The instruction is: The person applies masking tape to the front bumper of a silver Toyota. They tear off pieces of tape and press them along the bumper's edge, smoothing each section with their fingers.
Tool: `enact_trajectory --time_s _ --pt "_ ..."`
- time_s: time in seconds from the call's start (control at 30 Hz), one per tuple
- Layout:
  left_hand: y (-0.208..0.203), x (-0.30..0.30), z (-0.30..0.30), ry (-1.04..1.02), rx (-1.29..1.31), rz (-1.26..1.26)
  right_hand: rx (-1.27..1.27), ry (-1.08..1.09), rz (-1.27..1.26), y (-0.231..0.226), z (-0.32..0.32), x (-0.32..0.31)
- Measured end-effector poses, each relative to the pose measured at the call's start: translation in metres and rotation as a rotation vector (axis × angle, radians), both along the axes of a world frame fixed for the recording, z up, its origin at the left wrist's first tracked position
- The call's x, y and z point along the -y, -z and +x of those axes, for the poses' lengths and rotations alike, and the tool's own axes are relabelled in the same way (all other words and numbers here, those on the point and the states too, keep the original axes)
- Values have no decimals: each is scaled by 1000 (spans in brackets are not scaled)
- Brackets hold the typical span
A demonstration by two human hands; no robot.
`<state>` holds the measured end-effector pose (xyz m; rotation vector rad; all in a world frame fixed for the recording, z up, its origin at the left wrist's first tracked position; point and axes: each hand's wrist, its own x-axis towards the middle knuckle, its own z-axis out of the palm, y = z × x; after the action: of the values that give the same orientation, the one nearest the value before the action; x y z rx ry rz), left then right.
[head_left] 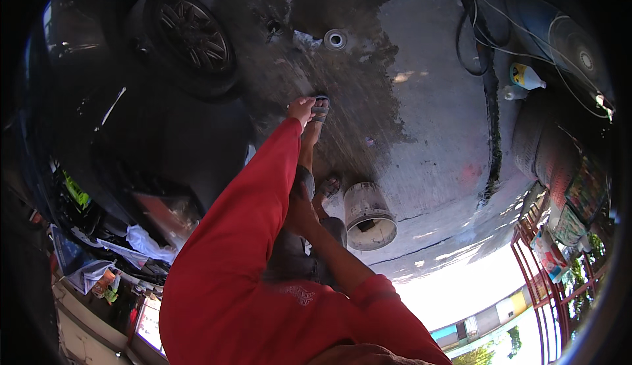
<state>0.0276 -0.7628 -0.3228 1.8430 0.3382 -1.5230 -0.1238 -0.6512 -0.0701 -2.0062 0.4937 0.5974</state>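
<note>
My left arm, in a long red sleeve (240,210), reaches down toward the floor. Beside my sandalled foot (320,109), my left hand (301,109) is closed; whatever lies between its fingers is hidden. My right hand (301,215) rests in shadow against my dark-trousered knee, apparently with fingers laid along it and nothing visible in them. Close to my other foot (330,186) stands a dirty whitish bucket (365,200), with something dark inside.
A dark car with a spoked wheel (192,32) fills the left side. Ahead on the wet floor (359,95) lies a round metal piece (335,40). Cables (475,42), a bottle (526,75) and stacked tyres (550,148) line the right, near a red metal gate (540,273).
</note>
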Motion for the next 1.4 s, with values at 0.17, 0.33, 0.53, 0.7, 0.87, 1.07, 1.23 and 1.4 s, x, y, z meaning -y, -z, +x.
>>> enact_trajectory --time_s 0.17,0.33,0.53,0.7,0.87,1.07,1.23,1.4 --pt "136 70 36 -169 -10 42 119 291 119 21 11 26" --pt "219 131 65 -472 -108 73 137 365 219 39 7 20" --pt "251 146 93 -583 -86 76 251 449 191 48 7 23" --pt "192 131 98 -641 -92 -127 2 116 150 57 2 6" --pt "46 93 105 -523 -238 -453 -129 -59 142 38 37 68" --pt "-162 27 99 -451 -625 -995 -64 1224 773 9 3 185" --pt "-328 -40 61 -256 -398 -843 250 939 587 -146 1 245" --pt "-430 -152 -5 -13 -70 -796 328 733 520 -227 -23 163"
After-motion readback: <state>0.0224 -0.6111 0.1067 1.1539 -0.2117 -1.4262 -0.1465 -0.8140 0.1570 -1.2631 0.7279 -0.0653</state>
